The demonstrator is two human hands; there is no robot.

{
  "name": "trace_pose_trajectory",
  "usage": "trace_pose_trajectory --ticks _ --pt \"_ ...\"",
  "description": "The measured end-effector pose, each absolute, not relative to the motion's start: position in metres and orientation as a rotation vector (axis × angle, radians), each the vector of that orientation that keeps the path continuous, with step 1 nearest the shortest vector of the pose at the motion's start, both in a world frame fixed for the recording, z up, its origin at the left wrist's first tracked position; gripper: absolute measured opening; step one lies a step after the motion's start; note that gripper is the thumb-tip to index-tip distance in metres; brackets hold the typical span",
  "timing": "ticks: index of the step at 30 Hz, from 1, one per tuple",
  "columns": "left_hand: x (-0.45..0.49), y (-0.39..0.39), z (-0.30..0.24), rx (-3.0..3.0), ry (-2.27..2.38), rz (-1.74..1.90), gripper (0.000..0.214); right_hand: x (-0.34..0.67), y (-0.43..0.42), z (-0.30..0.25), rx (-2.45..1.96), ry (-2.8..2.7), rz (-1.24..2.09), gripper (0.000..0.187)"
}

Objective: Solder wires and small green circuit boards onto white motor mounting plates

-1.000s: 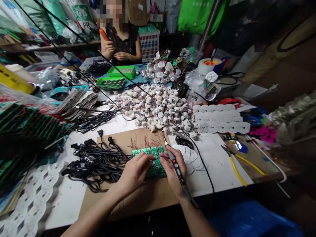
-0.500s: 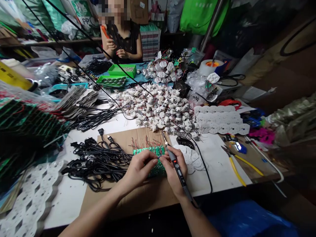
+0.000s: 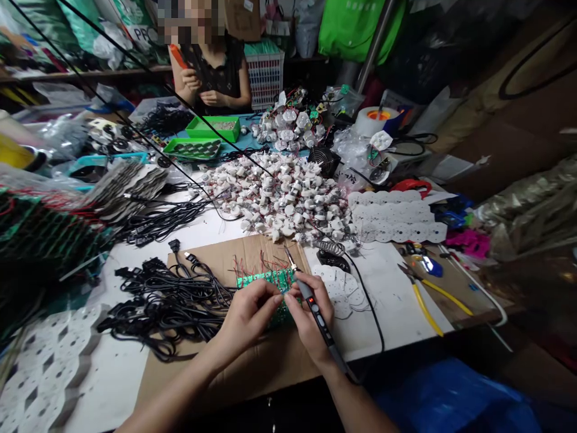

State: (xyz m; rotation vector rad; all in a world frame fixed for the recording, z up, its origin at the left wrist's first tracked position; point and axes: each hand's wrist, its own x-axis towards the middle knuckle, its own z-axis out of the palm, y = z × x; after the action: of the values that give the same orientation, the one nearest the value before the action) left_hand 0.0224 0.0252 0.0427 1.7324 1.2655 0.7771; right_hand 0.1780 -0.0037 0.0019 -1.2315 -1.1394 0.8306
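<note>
green circuit board (image 3: 265, 280) sits flat on a sheet of cardboard (image 3: 211, 260) at the near edge of the table (image 3: 396, 313), right in front of the person. my guess is the cardboard is there to protect the tabletop. the right hand (image 3: 312, 322) is wrapped around a soldering iron (image 3: 321, 322), held like a pen, with the tip pointing up and away past the board, probably to keep the hot end off the fingers. the left hand (image 3: 246, 316) has its fingertips bunched on the board's near side, meeting the right fingertips. can't tell if they're pinching one of the thin red wires or just pressing down, it's too small to see.

a tangle of black cables (image 3: 166, 307) lies just left of the board, a heap of white round parts (image 3: 288, 201) is behind it, and yellow pliers (image 3: 424, 300) are off to the right, all within reach.

another person sits across the table, hands up at the chest.

as for writing, a white sack (image 3: 135, 30) at the back shows what looks like "pp", and the rest is cut off.
</note>
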Motion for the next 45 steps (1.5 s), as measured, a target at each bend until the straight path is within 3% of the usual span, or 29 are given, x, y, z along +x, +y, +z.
trace_pose_trajectory --ticks 9,16,22,38,45 --pt "0.022 0.025 0.039 1.549 1.246 0.691 0.030 0.179 -0.004 0.002 -1.221 -1.184 0.811 0.037" --pt "0.019 0.021 0.035 1.553 1.276 0.677 0.029 0.185 -0.002 0.003 -1.219 -1.141 0.794 0.024" --pt "0.018 0.018 0.036 1.656 1.288 0.660 0.027 0.184 -0.001 0.009 -1.217 -1.256 0.777 0.035" --pt "0.018 0.019 0.030 1.637 1.277 0.637 0.024 0.187 -0.009 0.004 -1.308 -1.252 0.822 0.031" --pt "0.024 0.019 0.022 1.735 1.423 0.509 0.028 0.201 -0.018 -0.005 -1.287 -1.468 0.493 0.033"
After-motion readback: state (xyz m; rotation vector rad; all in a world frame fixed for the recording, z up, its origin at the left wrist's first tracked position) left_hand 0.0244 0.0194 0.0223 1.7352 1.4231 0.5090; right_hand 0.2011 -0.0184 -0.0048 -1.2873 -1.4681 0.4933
